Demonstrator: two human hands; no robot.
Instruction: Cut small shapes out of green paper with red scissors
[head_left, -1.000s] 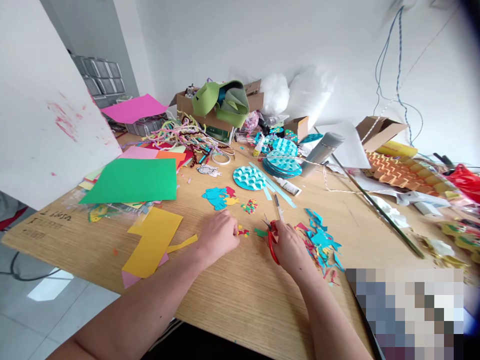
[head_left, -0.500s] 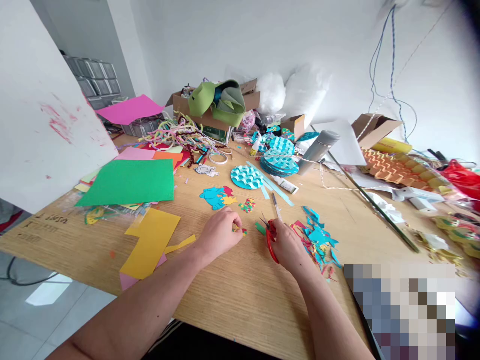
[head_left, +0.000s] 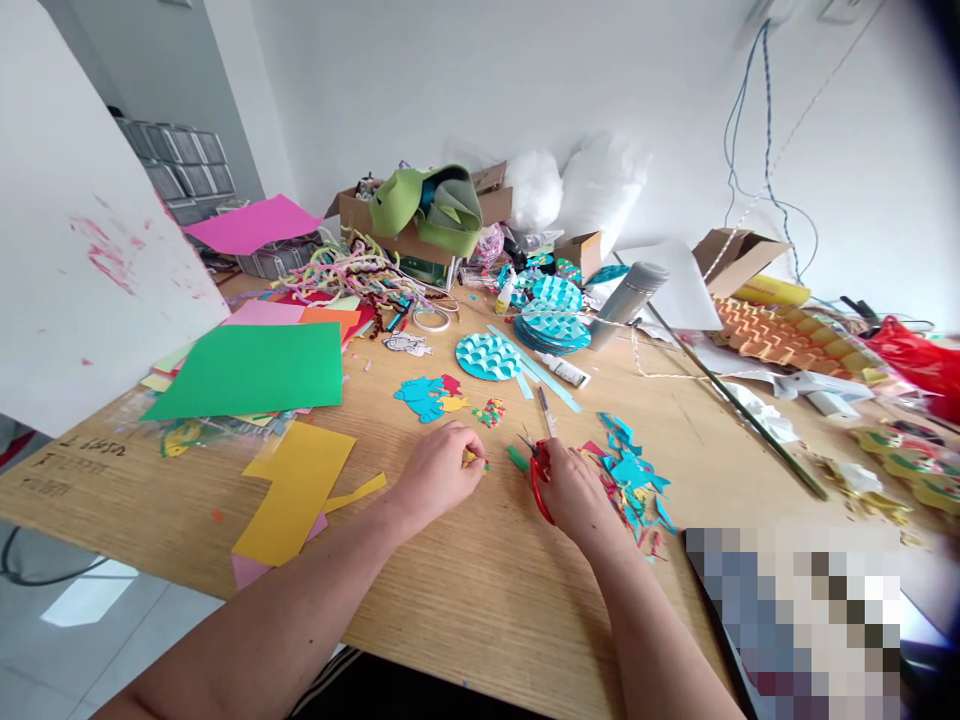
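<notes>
My right hand point(head_left: 576, 492) is closed around the red handles of a pair of scissors point(head_left: 537, 482), whose blades point away from me, slightly parted. Close to the blades lies a green paper scrap point(head_left: 517, 458). My left hand point(head_left: 442, 466) rests low over the table with its fingers curled in a pinch. Small coloured paper bits point(head_left: 482, 465) show at its fingertips; whether they are gripped or lie beneath is hidden. Beyond it are a pile of tiny paper pieces point(head_left: 491, 411) and blue point(head_left: 421, 398), red and yellow paper cutouts.
Blue and red paper offcuts point(head_left: 636, 475) lie right of my right hand. Ahead are a pen point(head_left: 546, 408), a glue bottle point(head_left: 564, 370) and a wavy blue disc point(head_left: 487, 357). Yellow paper point(head_left: 304, 490) and a green sheet point(head_left: 255, 370) are at left, a pixelated screen point(head_left: 795, 620) at right.
The camera view has shifted slightly, so the table's contents sit a little further left. Both hands keep nearly the same pose, with the scissors still in the right one.
</notes>
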